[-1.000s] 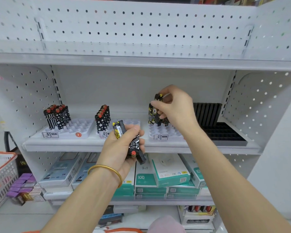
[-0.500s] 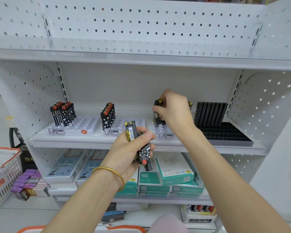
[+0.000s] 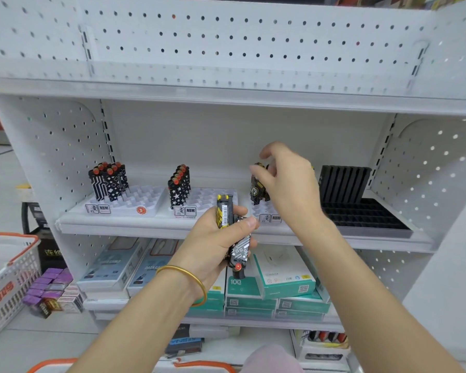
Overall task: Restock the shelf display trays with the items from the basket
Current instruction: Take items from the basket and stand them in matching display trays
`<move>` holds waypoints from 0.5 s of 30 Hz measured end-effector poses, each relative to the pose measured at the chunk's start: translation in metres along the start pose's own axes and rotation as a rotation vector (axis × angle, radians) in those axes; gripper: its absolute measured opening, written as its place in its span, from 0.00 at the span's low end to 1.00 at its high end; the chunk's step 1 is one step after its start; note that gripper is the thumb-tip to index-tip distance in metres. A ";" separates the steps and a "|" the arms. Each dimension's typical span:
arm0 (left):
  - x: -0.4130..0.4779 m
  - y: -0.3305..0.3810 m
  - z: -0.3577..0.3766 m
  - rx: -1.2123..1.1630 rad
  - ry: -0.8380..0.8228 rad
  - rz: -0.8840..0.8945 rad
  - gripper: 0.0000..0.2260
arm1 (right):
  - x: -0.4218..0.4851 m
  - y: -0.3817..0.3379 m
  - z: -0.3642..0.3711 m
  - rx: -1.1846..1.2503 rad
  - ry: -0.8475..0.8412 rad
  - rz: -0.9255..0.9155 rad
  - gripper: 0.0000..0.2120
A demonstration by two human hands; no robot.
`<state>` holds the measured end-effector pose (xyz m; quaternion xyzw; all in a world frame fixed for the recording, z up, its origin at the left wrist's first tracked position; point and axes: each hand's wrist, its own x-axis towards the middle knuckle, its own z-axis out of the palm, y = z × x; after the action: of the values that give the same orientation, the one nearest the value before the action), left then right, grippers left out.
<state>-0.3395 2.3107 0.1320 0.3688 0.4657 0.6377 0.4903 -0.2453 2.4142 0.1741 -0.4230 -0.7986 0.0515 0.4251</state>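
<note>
The left hand (image 3: pixel 213 238) grips slim, glossy patterned lighters (image 3: pixel 223 214). The right hand (image 3: pixel 288 184) hangs loose-fingered, empty, over a slotted white tray (image 3: pixel 257 209).

White stars cover the black, red-capped lighters (image 3: pixel 178 189), and the bangle (image 3: pixel 186 272) is gold

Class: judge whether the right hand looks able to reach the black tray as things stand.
Probably yes. The right hand looks empty and hovers at shelf height just left of the black tray, with nothing between them.
</note>
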 end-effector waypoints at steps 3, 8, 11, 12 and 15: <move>0.004 -0.003 0.000 0.100 0.029 0.059 0.08 | -0.011 -0.015 -0.015 0.374 -0.272 0.005 0.09; 0.007 -0.006 0.008 0.193 0.015 0.153 0.10 | -0.021 -0.024 -0.016 0.304 -0.432 -0.041 0.08; 0.009 -0.007 0.007 0.210 0.028 0.118 0.13 | -0.019 -0.022 -0.021 0.346 -0.450 -0.002 0.05; 0.009 -0.007 0.007 0.213 0.019 0.107 0.13 | -0.017 -0.021 -0.023 0.387 -0.440 0.020 0.05; 0.008 -0.007 0.006 0.174 0.007 0.050 0.09 | -0.010 -0.014 -0.028 0.594 -0.366 0.131 0.04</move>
<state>-0.3336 2.3207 0.1272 0.4191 0.5119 0.6081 0.4388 -0.2308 2.3901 0.1914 -0.3151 -0.7828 0.3837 0.3750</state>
